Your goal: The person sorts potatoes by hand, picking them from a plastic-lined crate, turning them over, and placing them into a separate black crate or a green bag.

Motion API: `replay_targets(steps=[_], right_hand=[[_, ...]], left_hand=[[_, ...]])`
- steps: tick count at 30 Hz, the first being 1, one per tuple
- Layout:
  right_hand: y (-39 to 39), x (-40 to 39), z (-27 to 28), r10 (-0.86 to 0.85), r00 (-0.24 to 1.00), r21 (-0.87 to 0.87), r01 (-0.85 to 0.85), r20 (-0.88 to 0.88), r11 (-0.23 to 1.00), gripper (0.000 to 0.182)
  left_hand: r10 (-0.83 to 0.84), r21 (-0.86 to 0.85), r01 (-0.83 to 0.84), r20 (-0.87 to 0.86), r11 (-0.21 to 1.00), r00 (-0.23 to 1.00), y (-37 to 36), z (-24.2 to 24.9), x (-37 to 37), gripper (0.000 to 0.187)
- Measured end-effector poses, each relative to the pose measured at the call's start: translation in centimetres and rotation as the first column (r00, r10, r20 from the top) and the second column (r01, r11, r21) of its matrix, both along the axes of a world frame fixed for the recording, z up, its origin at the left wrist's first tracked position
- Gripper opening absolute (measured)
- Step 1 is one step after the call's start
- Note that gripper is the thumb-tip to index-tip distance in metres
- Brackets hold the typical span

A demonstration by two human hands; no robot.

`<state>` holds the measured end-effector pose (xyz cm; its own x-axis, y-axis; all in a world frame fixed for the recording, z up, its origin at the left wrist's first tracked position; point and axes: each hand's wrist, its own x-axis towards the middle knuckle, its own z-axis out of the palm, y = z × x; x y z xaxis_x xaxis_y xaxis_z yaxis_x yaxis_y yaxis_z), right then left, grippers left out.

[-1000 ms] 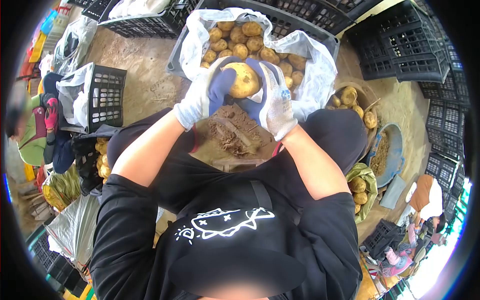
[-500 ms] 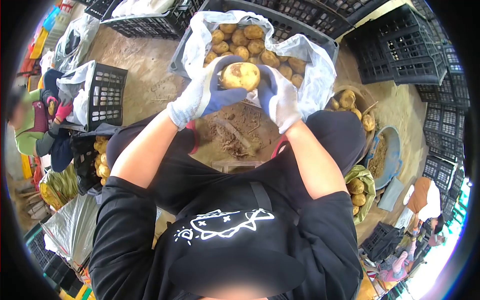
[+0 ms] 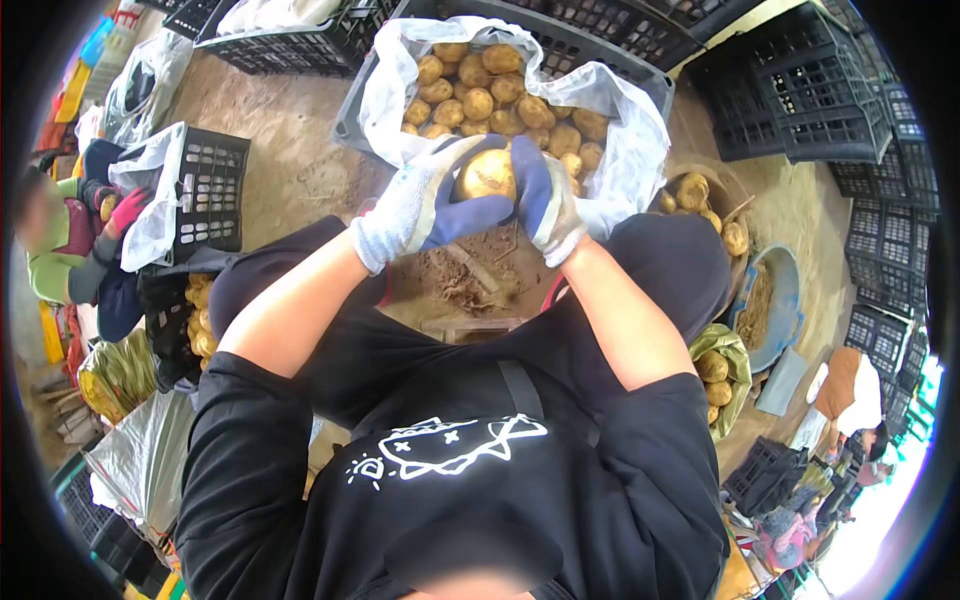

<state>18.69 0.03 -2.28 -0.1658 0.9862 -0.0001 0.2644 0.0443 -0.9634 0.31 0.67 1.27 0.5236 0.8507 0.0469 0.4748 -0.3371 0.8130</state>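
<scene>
Head view: over the last second you lifted the potato up toward the lined crate, then drew it back down — it now sits lower, just short of the crate's near edge and above the loose dirt between your knees. More of your gloves cover it than a moment ago, so it reads as being rubbed or turned over rather than let go; that is a judgement, since no dirt shows falling.

Your left hand comes in from the left with the forearm angled up and the wrist bent inward, its blue-coated fingers wrapped under and across the front of the potato. Your right hand stands nearly upright on the far side, palm pressed flat against the potato, thumb over the top. Both hands are closed firmly on it, one from each side, with only its upper face showing between them.

Beyond your hands, the white liner bag is folded over the crate's rim and heaped with potatoes. A bowl at the crate's right corner holds a few more — and a co-worker crouches well apart at the left.
</scene>
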Motion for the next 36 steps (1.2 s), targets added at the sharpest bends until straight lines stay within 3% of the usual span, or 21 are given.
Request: replay_targets(steps=[1, 3, 4, 5, 7, 8, 10, 11, 13, 15, 17, 19, 23, 25, 26, 28, 29, 31, 33, 35, 36], right_hand=[[0.0, 0.0, 0.7, 0.004, 1.0, -0.001, -0.004, -0.001, 1.0, 0.033], [0.0, 0.4, 2.4, 0.001, 0.98, 0.023, -0.006, 0.199, 1.0, 0.028], [-0.1, 0.4, 2.1, -0.001, 0.98, 0.023, -0.004, 0.2, 1.0, 0.028], [-0.1, 0.6, 1.5, -0.034, 0.941, 0.119, -0.006, 0.337, 0.993, 0.025], [0.4, 0.9, 0.9, -0.083, 0.882, 0.221, -0.025, 0.463, 0.975, 0.022], [0.5, 1.3, 0.7, -0.117, 0.935, 0.209, 0.047, 0.335, 0.977, 0.02], [0.6, 1.3, 0.5, -0.197, 0.98, 0.101, 0.194, 0.026, 0.976, 0.022], [0.6, 1.2, 0.8, -0.198, 0.98, 0.1, 0.194, 0.026, 0.976, 0.022], [0.6, 0.5, 2.1, -0.332, 0.93, -0.1, 0.32, -0.155, 0.942, 0.029], [0.2, 0.1, 2.7, -0.352, 0.923, -0.099, 0.34, -0.156, 0.935, 0.032], [0.2, 0.1, 2.6, -0.369, 0.916, -0.093, 0.359, -0.154, 0.929, 0.035], [0.5, 0.5, 1.2, -0.299, 0.938, -0.066, 0.291, -0.176, 0.954, 0.039], [0.6, 0.2, -0.5, -0.098, 0.98, -0.025, 0.095, -0.174, 0.995, 0.045], [0.9, 0.3, -0.5, -0.078, 0.949, -0.358, -0.039, -0.305, 0.933, 0.048], [0.7, 0.2, -0.1, -0.078, 0.949, -0.358, -0.039, -0.305, 0.933, 0.048], [0.2, -0.2, 0.9, -0.266, 0.805, -0.601, -0.135, -0.53, 0.788, 0.048], [0.2, -0.1, 1.1, -0.265, 0.806, -0.602, -0.137, -0.529, 0.787, 0.048], [0.4, 0.2, 1.3, -0.296, 0.82, -0.712, -0.181, -0.49, 0.678, 0.049], [0.4, 0.0, 1.5, -0.314, 0.818, -0.706, -0.15, -0.482, 0.692, 0.05], [0.5, -0.2, 0.8, -0.333, 0.814, -0.699, -0.12, -0.476, 0.705, 0.052], [0.5, -0.3, -0.6, -0.33, 0.783, -0.667, -0.141, -0.527, 0.731, 0.051]], left_hand=[[-0.004, 0.006, 0.004, 0.089, 1.0, 0.996, -0.1, -0.5, 0.1, 0.061], [-0.011, 0.012, 0.009, 0.179, 1.0, 0.984, -0.4, -0.8, 0.2, 0.062], [0.068, -0.313, 0.022, 0.273, 0.95, 0.96, -0.8, 0.6, 0.4, 0.064], [0.172, -0.599, 0.067, 0.334, 0.798, 0.927, -0.9, 1.5, 0.6, 0.065], [0.176, -0.616, 0.104, 0.377, 0.781, 0.909, -0.7, 1.0, 0.4, 0.067], [0.185, -0.641, 0.142, 0.415, 0.755, 0.891, -0.9, 0.6, 0.2, 0.069], [0.173, -0.581, 0.155, 0.469, 0.799, 0.866, -0.9, -0.1, 0.3, 0.07], [0.158, -0.515, 0.164, 0.524, 0.841, 0.837, -0.8, -0.2, 0.5, 0.071], [0.185, -0.494, 0.161, 0.579, 0.855, 0.794, -0.9, -0.4, 0.8, 0.072], [0.259, -0.555, 0.124, 0.559, 0.823, 0.787, -0.6, -0.7, 0.6, 0.074], [0.234, -0.469, 0.005, 0.449, 0.883, 0.862, -0.3, -0.5, 0.5, 0.076], [0.155, -0.335, -0.046, 0.306, 0.941, 0.939, 0.0, -0.1, 0.3, 0.077], [0.147, -0.197, -0.085, 0.325, 0.977, 0.934, 0.4, -0.6, 0.2, 0.063], [0.282, -0.557, -0.054, 0.333, 0.829, 0.9, 0.2, 0.4, -0.4, 0.047], [0.298, -0.49, -0.114, 0.315, 0.864, 0.901, 0.6, -0.5, -0.6, 0.038], [0.329, -0.574, -0.132, 0.254, 0.808, 0.909, 1.0, 0.0, -0.7, 0.041], [0.355, -0.653, -0.152, 0.19, 0.742, 0.915, 1.0, 0.3, -0.7, 0.044], [0.344, -0.661, -0.139, 0.19, 0.737, 0.92, 0.8, 0.5, -0.7, 0.044], [0.333, -0.666, -0.126, 0.194, 0.736, 0.923, 0.7, 0.5, -0.4, 0.045], [0.193, -0.391, -0.093, 0.224, 0.916, 0.955, 0.3, -0.5, 0.2, 0.051], [0.145, -0.373, -0.049, 0.233, 0.927, 0.962, 0.5, -1.2, 0.0, 0.066]])
